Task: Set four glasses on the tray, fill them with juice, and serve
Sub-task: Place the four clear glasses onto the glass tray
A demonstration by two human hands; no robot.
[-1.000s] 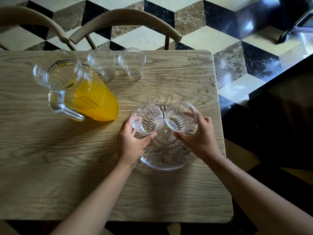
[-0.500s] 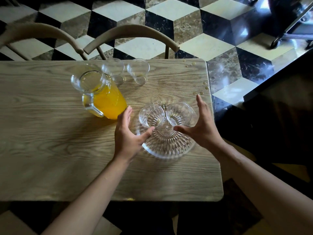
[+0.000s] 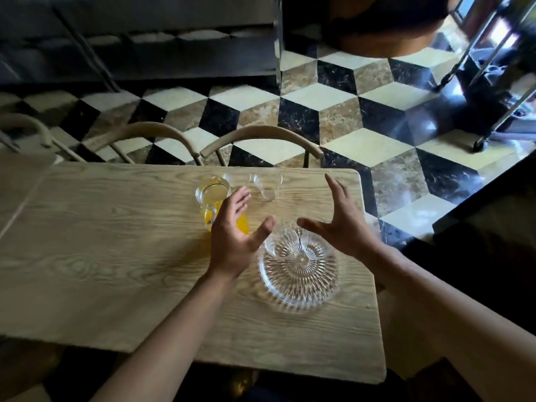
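A round ribbed clear glass tray [image 3: 298, 288] lies on the wooden table [image 3: 116, 256]. Two clear glasses [image 3: 282, 248] stand side by side on its far part. Beyond them, near the table's far edge, stands a clear glass [image 3: 268, 185]; a second one beside it is partly hidden behind my left hand. A glass pitcher of orange juice [image 3: 213, 200] stands left of them. My left hand [image 3: 235, 232] hovers open in front of the pitcher. My right hand [image 3: 340, 221] hovers open above the tray's right side. Neither holds anything.
Two curved wooden chair backs [image 3: 261, 137] stand at the table's far edge. The table's right edge [image 3: 374, 271] lies just beyond the tray, with checkered floor [image 3: 348, 117] past it. A dark cart on wheels [image 3: 487, 82] stands at the far right.
Both hands have let go of the two glasses on the tray, lifted and moved toward the far glasses with fingers spread. The camera has tilted up, showing more floor.
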